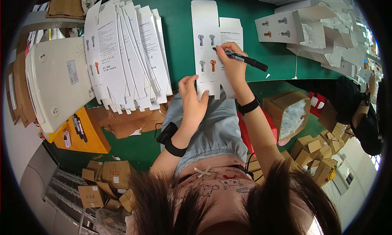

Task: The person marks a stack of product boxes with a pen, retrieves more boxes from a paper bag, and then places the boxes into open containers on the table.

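A flat, unfolded white box [206, 26] printed with small pictures of handheld fans lies on the green table in front of me. My right hand [233, 63] grips a black marker pen [249, 61], its tip at the upper right fan picture. With fingers curled, my left hand [192, 97] rests at the lower left edge of the same box; whether its fingers pinch the edge I cannot tell. To the left, a fanned stack of similar flat boxes [122, 51] overlaps in layers.
A cream plastic device [57, 80] stands at far left, above an orange surface [96, 139] with pens. Folded white boxes [281, 28] crowd the upper right. An open carton [286, 112] holds clear plastic bags. Another person [351, 100] is at far right, and brown cartons [116, 173] lie below.
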The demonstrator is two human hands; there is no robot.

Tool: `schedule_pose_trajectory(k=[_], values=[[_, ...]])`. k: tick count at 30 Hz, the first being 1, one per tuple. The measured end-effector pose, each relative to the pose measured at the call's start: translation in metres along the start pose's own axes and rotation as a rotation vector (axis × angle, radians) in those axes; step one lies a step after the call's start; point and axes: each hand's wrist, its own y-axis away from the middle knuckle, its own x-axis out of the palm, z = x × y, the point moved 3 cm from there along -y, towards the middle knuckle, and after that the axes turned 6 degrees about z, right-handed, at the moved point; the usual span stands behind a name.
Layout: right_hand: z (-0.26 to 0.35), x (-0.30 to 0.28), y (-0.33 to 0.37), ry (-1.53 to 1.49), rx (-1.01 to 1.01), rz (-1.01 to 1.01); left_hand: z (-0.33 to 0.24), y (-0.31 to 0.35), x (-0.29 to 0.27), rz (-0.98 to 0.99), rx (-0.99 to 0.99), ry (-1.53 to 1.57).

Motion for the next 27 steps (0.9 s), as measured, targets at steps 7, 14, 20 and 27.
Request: schedule_pose_trajectory(k=[7, 14, 20, 27], values=[[0.002, 0.001, 0.002, 0.019, 0.002, -0.015, 0.000, 0.000, 0.001, 0.007, 0.011, -0.006], [-0.004, -0.008, 0.009, -0.251, -0.023, -0.068, 0.001, 0.001, 0.003, 0.007, 0.012, -0.013], [-0.008, -0.013, 0.051, -0.332, 0.002, -0.073, 0.000, 0.002, 0.000, 0.003, -0.028, 0.029], [-0.012, 0.005, 0.073, -0.083, 0.034, 0.125, 0.006, 0.002, 0.001, -0.018, 0.025, -0.017]])
